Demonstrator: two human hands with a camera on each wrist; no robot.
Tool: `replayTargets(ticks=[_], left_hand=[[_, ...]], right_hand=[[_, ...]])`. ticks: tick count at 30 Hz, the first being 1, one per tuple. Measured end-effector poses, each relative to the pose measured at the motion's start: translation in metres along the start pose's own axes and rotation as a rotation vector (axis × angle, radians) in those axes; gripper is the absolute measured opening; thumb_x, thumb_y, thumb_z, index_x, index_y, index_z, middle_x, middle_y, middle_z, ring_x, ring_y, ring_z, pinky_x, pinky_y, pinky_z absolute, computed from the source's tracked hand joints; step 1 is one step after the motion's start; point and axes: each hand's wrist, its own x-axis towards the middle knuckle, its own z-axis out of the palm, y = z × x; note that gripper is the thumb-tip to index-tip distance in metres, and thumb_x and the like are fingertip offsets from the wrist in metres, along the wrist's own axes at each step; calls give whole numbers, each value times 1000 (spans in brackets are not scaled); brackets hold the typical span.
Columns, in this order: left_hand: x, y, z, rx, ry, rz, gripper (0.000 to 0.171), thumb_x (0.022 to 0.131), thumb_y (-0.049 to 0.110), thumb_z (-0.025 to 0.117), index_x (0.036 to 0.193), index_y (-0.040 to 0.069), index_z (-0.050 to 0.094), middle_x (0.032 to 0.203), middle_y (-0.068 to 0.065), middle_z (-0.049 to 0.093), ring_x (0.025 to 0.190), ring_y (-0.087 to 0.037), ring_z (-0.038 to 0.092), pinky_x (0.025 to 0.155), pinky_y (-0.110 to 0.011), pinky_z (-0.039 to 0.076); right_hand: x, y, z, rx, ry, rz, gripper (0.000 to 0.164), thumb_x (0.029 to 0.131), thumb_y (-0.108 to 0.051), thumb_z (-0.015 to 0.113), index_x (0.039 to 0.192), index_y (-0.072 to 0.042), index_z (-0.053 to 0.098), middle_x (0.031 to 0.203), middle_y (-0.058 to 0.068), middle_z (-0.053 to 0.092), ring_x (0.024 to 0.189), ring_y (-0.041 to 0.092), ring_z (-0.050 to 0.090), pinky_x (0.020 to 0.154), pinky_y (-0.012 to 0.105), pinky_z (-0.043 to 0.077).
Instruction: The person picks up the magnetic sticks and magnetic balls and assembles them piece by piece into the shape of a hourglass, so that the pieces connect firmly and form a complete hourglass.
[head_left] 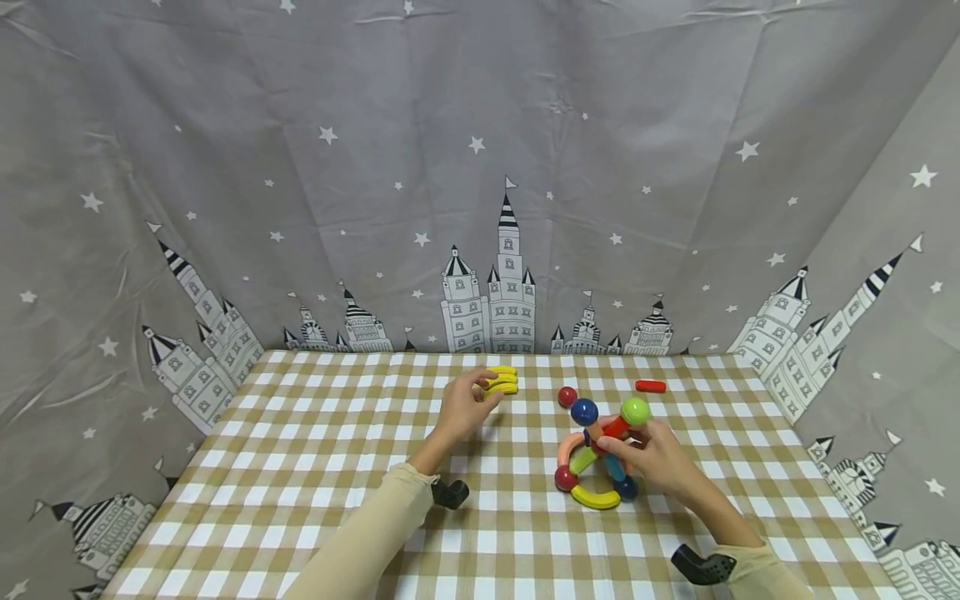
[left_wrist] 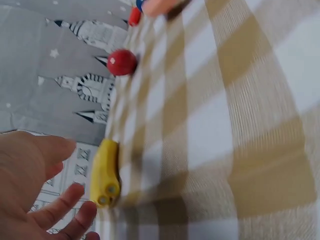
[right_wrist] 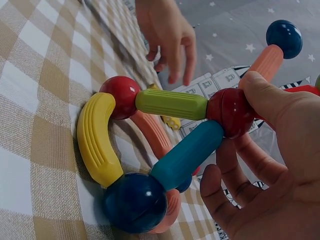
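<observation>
My right hand [head_left: 660, 458] grips a structure of magnetic sticks and balls near its upper red ball [right_wrist: 231, 112]. In the right wrist view the thumb lies by that ball and an orange stick [right_wrist: 265, 64]. A green stick [right_wrist: 171, 104] and a blue stick [right_wrist: 187, 155] run down from it to a base with a curved yellow stick [right_wrist: 97, 140] and a dark blue ball [right_wrist: 135, 202]. A blue ball [head_left: 584, 412] and a light green ball [head_left: 636, 411] top the structure. My left hand [head_left: 462, 407], fingers parted, hovers beside several curved yellow sticks [head_left: 504, 387] and holds nothing.
A loose red ball [head_left: 567, 397] lies behind the structure, and a short red stick [head_left: 650, 387] is farther right. The checked tablecloth [head_left: 337, 467] reaches back to a grey curtain [head_left: 337, 208] printed with castles and stars.
</observation>
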Motion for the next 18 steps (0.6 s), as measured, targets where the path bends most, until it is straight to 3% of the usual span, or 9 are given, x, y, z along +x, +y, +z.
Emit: replayTargets(ticks=[4, 9, 18], left_hand=[[2, -7, 3, 121, -7, -25, 30, 86, 11, 82, 114, 3, 74, 100, -18, 72, 90, -31, 66, 79, -45, 53], [7, -9, 8, 254, -13, -49, 34, 85, 20, 84, 116, 10, 75, 91, -10, 72, 78, -22, 61, 67, -39, 50], [14, -14, 15, 306, -10, -94, 21, 84, 17, 82, 105, 14, 78, 88, -4, 73, 79, -20, 66, 63, -37, 51]], right_hand=[[1, 0, 0, 6, -8, 8, 39, 95, -30, 75, 126, -7, 65, 115, 10, 73, 95, 26, 65, 81, 28, 56], [1, 0, 0, 12, -7, -2, 38, 96, -29, 75, 126, -8, 66, 113, 9, 73, 92, 27, 63, 78, 30, 56], [0, 0, 0, 0, -2, -6, 39, 96, -30, 75, 126, -7, 66, 113, 9, 73, 91, 24, 63, 78, 30, 56]])
